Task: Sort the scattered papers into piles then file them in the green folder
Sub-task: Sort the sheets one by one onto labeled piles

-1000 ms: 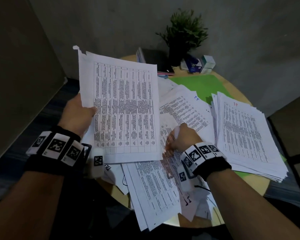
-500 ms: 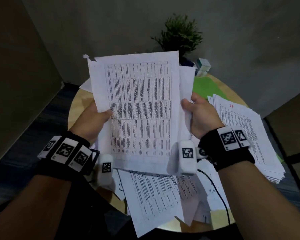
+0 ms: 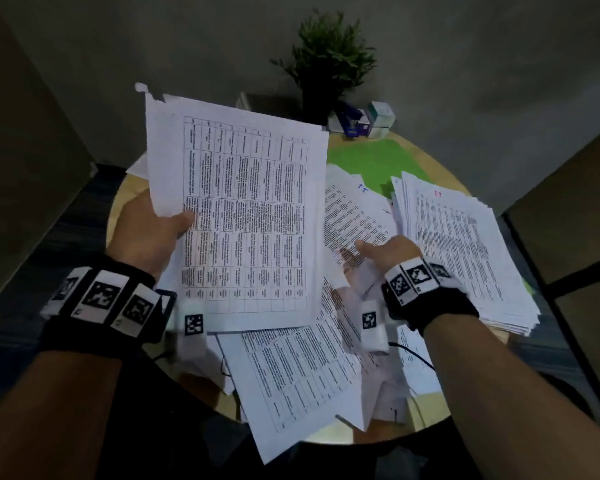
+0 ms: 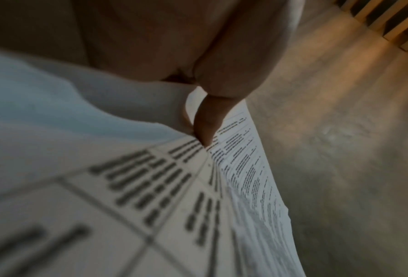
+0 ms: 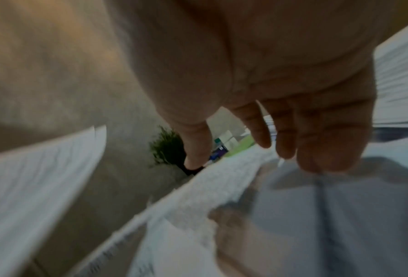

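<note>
- Over on the left, the left hand (image 3: 149, 233) is gripping a sheaf of table-printed papers (image 3: 243, 216), thumb pressing on the top sheet, holding it raised above the round table (image 3: 132, 195).
- Centre, scattered papers (image 3: 291, 372) are lying loose.
- Right hand (image 3: 385, 252) is hovering over them, fingers relaxed, holding nothing.
- Behind, the green folder (image 3: 371, 161) is lying partly under a sorted pile (image 3: 465, 251).

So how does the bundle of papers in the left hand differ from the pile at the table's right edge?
The held bundle is lifted and tilted, gripped by the left hand; the right pile lies flat on the round table. The bundle shows a ruled table grid; the pile shows unruled text lines with a red mark on top. Both are white printed sheets.
</note>
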